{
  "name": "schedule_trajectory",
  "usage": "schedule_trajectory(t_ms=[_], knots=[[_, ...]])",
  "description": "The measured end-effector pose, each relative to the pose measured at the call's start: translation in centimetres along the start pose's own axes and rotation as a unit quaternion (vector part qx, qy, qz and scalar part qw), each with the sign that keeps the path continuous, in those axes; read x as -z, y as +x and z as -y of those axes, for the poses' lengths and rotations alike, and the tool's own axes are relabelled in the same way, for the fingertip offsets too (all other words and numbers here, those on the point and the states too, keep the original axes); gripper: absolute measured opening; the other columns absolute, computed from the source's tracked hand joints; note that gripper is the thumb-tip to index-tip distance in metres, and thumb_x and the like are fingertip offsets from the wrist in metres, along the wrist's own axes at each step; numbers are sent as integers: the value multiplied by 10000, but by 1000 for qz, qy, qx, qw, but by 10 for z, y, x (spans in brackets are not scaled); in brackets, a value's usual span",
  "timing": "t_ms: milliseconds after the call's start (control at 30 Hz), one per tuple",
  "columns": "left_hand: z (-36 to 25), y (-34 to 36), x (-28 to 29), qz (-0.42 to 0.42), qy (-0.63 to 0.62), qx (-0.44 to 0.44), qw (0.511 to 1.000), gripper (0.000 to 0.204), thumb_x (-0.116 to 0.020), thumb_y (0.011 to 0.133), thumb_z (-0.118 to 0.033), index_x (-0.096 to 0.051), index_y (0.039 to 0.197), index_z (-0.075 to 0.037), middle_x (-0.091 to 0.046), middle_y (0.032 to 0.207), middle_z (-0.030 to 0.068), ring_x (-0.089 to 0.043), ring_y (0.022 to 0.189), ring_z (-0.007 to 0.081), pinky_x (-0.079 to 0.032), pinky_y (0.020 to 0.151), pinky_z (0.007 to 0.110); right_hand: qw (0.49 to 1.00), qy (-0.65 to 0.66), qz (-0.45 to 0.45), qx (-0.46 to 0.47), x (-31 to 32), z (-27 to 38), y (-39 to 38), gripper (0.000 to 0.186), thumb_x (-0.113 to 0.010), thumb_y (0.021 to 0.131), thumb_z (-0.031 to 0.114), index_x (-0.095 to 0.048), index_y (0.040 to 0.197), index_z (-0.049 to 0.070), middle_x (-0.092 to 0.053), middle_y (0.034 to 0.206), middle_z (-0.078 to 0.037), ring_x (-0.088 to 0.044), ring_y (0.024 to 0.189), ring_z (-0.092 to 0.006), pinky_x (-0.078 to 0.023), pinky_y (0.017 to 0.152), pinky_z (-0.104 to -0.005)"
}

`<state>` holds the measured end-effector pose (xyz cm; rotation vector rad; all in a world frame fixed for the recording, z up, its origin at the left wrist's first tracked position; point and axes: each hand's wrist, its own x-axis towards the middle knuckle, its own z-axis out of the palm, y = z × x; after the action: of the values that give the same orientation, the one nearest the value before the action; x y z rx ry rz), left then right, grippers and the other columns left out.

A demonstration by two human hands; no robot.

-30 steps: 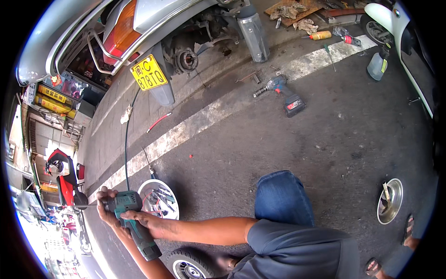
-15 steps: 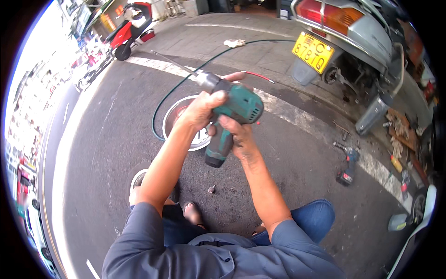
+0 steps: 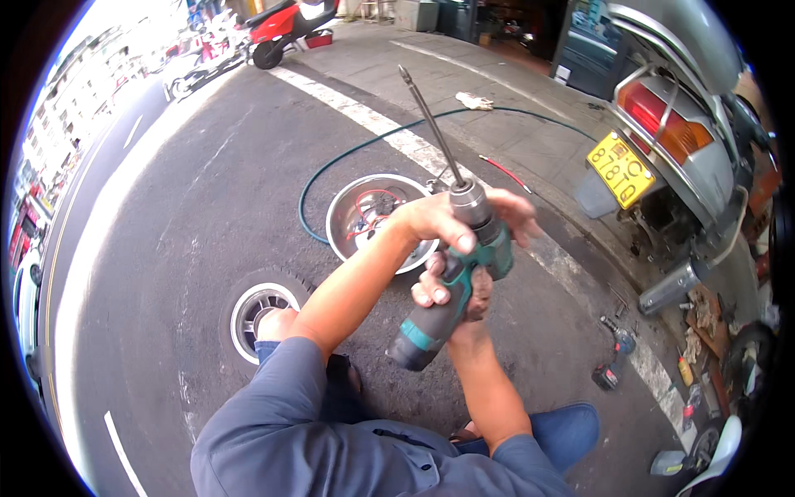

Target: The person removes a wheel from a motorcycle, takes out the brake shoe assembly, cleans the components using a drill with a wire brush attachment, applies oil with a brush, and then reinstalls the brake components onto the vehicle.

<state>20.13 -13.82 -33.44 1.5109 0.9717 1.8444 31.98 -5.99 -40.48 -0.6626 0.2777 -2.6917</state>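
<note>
A green-and-black cordless drill [image 3: 431, 327] is tilted upright, with a long bit [image 3: 431, 120] in its silver chuck [image 3: 469, 199]. My right hand [image 3: 472, 294] is closed round the drill's handle. My left hand [image 3: 443, 222] is at the chuck, thumb in front and fingers loosely spread out past its right side, not wrapped round it. Behind the drill, a steel basin [image 3: 339, 228] on the pavement holds red cable and small parts I cannot make out.
A loose wheel [image 3: 233, 311] lies by my left leg. A silver scooter [image 3: 704, 182] stands right, a red scooter [image 3: 269, 29] farther back. A second drill [image 3: 613, 364], tools and rags lie at right. A green hose [image 3: 315, 186] curves round the basin.
The drill has turned from pointing left to pointing up. My view has swung round. My left hand's fingers have spread from their hold at the front of the drill.
</note>
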Motion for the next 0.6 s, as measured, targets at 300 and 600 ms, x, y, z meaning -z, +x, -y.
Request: schedule_trajectory(t_ms=[300, 600], knots=[[-8, 10, -24, -200, -19, -8, 980, 1033, -807, 630, -235, -260, 1478, -14, -599, 1212, 199, -636, 874, 210, -487, 851, 313, 998, -24, 53, 23, 38, 22, 0, 472, -645, 913, 330, -505, 1241, 21, -624, 1143, -81, -579, 732, -159, -462, 738, -349], [12, 10, -18, -309, -2, 17, 951, 229, -770, 701, -163, -605, 781, -27, -658, 728, 48, -608, 672, 126, -492, 669, 252, 988, 154, -2, 22, 14, 8, 1, 336, -605, 931, 249, -529, 1131, -11, -629, 1077, -70, -583, 719, -147, -464, 728, -325]])
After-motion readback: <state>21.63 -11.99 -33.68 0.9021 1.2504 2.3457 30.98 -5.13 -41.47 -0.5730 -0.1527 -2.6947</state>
